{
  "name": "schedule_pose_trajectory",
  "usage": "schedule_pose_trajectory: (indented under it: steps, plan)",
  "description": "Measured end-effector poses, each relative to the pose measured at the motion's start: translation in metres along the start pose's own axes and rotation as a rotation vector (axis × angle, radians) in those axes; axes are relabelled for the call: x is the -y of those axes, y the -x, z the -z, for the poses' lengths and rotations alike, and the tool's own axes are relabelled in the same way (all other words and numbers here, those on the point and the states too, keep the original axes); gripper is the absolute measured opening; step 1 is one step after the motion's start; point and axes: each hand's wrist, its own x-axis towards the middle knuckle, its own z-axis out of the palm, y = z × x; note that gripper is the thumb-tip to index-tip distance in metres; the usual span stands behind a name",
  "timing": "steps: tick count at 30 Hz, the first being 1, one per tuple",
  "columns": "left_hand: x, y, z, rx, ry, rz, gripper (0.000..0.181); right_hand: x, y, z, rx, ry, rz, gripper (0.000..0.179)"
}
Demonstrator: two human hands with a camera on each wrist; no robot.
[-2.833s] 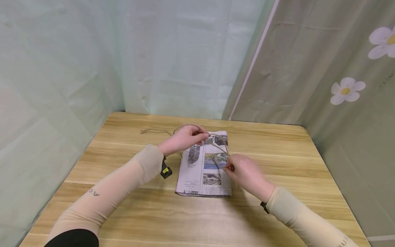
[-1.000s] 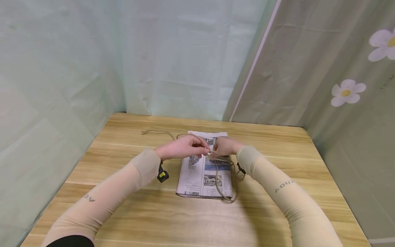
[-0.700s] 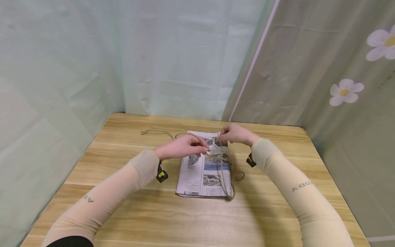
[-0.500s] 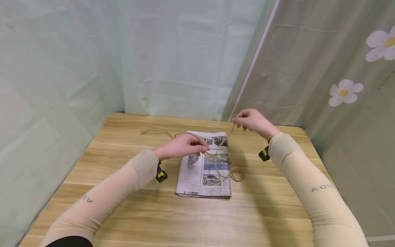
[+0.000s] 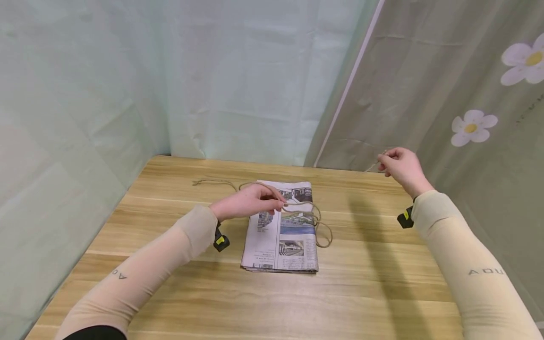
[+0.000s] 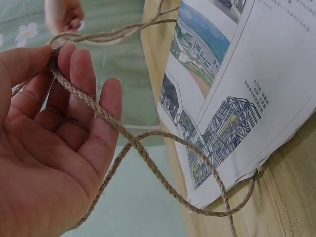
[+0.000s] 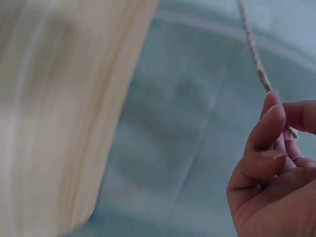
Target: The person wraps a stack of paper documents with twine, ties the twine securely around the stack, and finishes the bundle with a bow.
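Observation:
A folded stack of newspapers (image 5: pixel 263 248) lies on the table, with brown twine (image 6: pixel 157 170) running over and around it. Above its upper half, my left hand (image 5: pixel 250 202) pinches the twine between thumb and fingertips; in the left wrist view two strands cross below the palm. Off to the right and raised over the table's back edge, my right hand (image 5: pixel 403 169) pinches the twine close to one end, the tip poking out past the fingers in the right wrist view. A slack twine loop (image 5: pixel 330 238) hangs at the stack's right side.
The wooden table (image 5: pixel 178 293) has a pale green curtain (image 5: pixel 255 85) behind it and a grey flowered curtain (image 5: pixel 403 85) to the right. A loose twine end (image 5: pixel 212 180) lies on the tabletop left of the stack.
My right hand has pulled away from the stack, up and to the right, drawing the twine end with it. The loops over the newspapers have shrunk. My left hand stays nearly still over the last second.

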Motion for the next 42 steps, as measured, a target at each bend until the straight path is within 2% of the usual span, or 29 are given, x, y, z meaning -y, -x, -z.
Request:
schedule_pose_trajectory:
  steps: [4,9,13,22,26,28,31,34,37,42]
  plan:
    - [0.000,0.001,0.000,-0.013,-0.008,-0.006,0.027,-0.036,0.007,0.013,-0.039,0.168,-0.029,0.050]
    - [0.001,0.001,0.001,-0.016,0.006,-0.002,0.024,-0.079,0.016,0.022,-0.058,0.378,-0.091,0.041]
    - [0.002,0.001,0.002,-0.013,0.017,-0.002,0.023,-0.105,0.022,0.021,-0.056,0.482,-0.131,0.034]
    - [0.004,0.001,0.003,-0.021,0.018,-0.012,0.023,-0.130,0.023,0.015,-0.082,0.598,-0.171,0.034]
    - [0.004,0.002,0.003,-0.020,0.017,-0.013,0.024,-0.132,0.023,0.009,-0.031,0.594,-0.196,0.033]
    - [0.004,0.002,0.003,-0.017,0.026,-0.011,0.024,-0.130,0.022,0.002,-0.020,0.575,-0.181,0.035]
    - [0.004,0.001,0.002,-0.013,0.030,-0.007,0.026,-0.116,0.022,-0.015,-0.033,0.528,-0.090,0.043]
    - [0.004,0.000,0.002,-0.013,0.017,-0.004,0.030,-0.091,0.026,-0.041,-0.039,0.468,0.076,0.042]
    - [0.004,-0.001,0.002,-0.020,0.002,0.002,0.031,-0.062,0.033,-0.072,0.055,0.432,0.254,0.039]
    - [0.006,-0.002,0.001,-0.020,0.008,0.005,0.031,-0.029,0.046,-0.114,0.285,0.485,0.533,0.043]
